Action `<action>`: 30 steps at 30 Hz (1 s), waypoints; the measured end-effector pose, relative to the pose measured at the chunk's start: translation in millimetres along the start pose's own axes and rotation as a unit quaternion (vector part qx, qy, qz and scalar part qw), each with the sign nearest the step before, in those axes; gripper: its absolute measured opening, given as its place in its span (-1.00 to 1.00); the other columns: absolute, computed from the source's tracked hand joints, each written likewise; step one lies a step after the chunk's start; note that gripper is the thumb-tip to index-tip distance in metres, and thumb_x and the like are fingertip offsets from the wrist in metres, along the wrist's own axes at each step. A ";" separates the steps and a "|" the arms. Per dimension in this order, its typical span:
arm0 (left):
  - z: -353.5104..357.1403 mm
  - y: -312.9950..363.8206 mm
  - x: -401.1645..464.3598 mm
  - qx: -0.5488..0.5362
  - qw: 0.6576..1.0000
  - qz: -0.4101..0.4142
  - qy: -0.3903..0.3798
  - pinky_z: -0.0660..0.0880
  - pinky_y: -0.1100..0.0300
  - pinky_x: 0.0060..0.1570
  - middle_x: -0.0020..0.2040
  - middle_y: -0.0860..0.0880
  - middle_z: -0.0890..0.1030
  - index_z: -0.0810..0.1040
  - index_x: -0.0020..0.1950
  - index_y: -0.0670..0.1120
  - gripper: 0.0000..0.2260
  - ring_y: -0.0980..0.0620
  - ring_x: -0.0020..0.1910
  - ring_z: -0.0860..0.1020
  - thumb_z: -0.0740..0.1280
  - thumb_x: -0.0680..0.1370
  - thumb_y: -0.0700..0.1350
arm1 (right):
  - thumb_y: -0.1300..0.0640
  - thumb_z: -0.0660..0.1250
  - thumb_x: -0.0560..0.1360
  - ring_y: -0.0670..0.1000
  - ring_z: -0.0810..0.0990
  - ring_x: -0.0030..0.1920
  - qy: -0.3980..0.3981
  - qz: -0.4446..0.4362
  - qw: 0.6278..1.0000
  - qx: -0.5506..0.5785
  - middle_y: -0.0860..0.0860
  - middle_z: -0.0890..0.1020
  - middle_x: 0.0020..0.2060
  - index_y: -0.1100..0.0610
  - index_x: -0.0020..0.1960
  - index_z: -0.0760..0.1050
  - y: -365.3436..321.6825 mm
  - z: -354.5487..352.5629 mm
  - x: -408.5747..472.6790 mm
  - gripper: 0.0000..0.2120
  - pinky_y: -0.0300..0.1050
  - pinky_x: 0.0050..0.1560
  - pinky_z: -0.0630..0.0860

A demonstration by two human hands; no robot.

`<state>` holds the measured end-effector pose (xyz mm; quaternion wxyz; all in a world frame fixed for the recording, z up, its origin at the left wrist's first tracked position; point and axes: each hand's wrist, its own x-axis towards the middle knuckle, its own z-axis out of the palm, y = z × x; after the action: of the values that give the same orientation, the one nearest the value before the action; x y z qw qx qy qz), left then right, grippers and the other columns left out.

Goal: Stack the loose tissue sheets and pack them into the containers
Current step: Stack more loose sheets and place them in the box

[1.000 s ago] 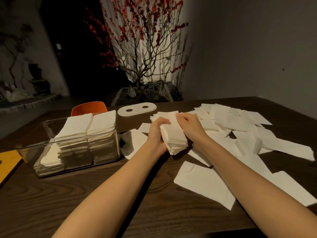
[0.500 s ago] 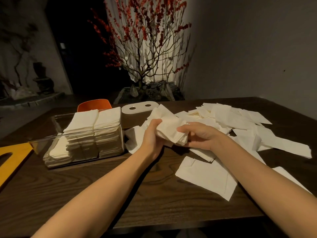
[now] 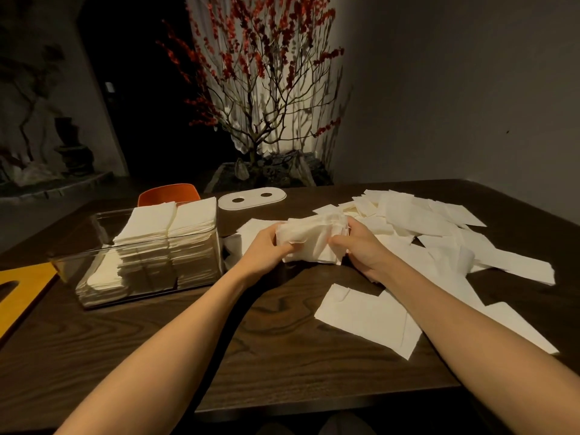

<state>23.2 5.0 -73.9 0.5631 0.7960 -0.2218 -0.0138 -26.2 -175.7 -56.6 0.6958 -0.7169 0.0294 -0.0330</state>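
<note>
On the dark wood-grain desk (image 3: 282, 356), a clear plastic rectangular container (image 3: 138, 271) is sitting at the left, holding two neat side-by-side stacks of white square tissues (image 3: 171, 233) that are rising above its rim. Behind it an orange rounded chair back (image 3: 169, 193) is showing, and just beside the container's far right corner a white oval lid with two round holes (image 3: 252, 198) is lying flat. A yellow flat board with a slot cut in it (image 3: 22, 293) is poking in at the left edge. Beyond the desk a bare-branched potted tree with red blossoms (image 3: 263, 89) is standing against a lit curtain.

Loose white tissue sheets (image 3: 439, 237) are lying scattered over the right half of the desk, overlapping one another, with one larger sheet (image 3: 367, 318) lying close under the right forearm. Nothing is standing between the hands and the container but a few stray sheets.

Near the desk's middle, the left hand (image 3: 266, 249) and the right hand (image 3: 361, 246) are holding a thick bundle of white tissue sheets (image 3: 310, 238) between them, just above the desk. The fingers of both hands are curling round its ends, thumbs pressing on the near face. The bundle is looking rumpled and uneven, its edges not squared, sagging slightly in the middle.
</note>
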 end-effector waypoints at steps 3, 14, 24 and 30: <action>2.8 -0.5 0.2 0.021 1.000 0.011 0.008 0.48 0.31 0.06 0.22 0.00 0.53 0.42 0.28 -0.06 -0.66 0.05 0.21 0.50 0.38 0.53 -0.17 | 0.42 0.26 0.47 -0.08 0.49 0.00 0.001 -0.013 0.999 -0.037 -0.12 0.53 -0.02 0.05 0.20 0.37 2.0 -2.3 1.6 -0.60 -0.28 -0.17 0.48; 20.6 2.9 -1.6 -0.024 0.998 -0.059 0.004 0.29 0.01 0.42 0.43 -0.02 0.21 0.00 0.49 0.08 -0.13 -0.08 0.38 0.30 0.53 0.40 -0.09 | -0.07 0.11 0.62 0.00 0.46 0.23 0.103 -0.063 0.992 -0.033 -0.05 0.50 0.17 -0.05 0.20 0.46 14.1 1.2 13.7 -0.75 0.10 0.32 0.42; 24.2 9.5 -6.1 -0.068 0.997 -0.048 0.002 0.33 0.11 0.31 0.37 -0.01 0.25 -0.01 0.51 0.09 -0.13 0.04 0.21 0.32 0.52 0.41 -0.15 | -0.07 0.23 0.57 0.03 0.51 0.14 0.215 -0.021 0.976 -0.020 -0.12 0.53 -0.08 -0.08 -0.09 0.49 13.8 5.4 23.7 -0.87 0.04 0.22 0.51; 30.6 10.4 -6.5 -0.105 0.993 -0.047 0.007 0.34 0.07 0.35 0.30 0.04 0.23 0.01 0.51 0.11 -0.12 0.02 0.22 0.30 0.52 0.40 -0.19 | -0.06 0.24 0.57 0.01 0.47 0.15 0.174 0.002 0.984 -0.042 -0.04 0.52 0.10 -0.01 0.16 0.50 13.3 5.9 25.9 -0.78 -0.03 0.25 0.46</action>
<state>5.5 -22.6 -77.2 0.6438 0.7421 -0.1775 -0.0578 0.1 -172.5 -69.9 0.6490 -0.7289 0.1532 -0.1547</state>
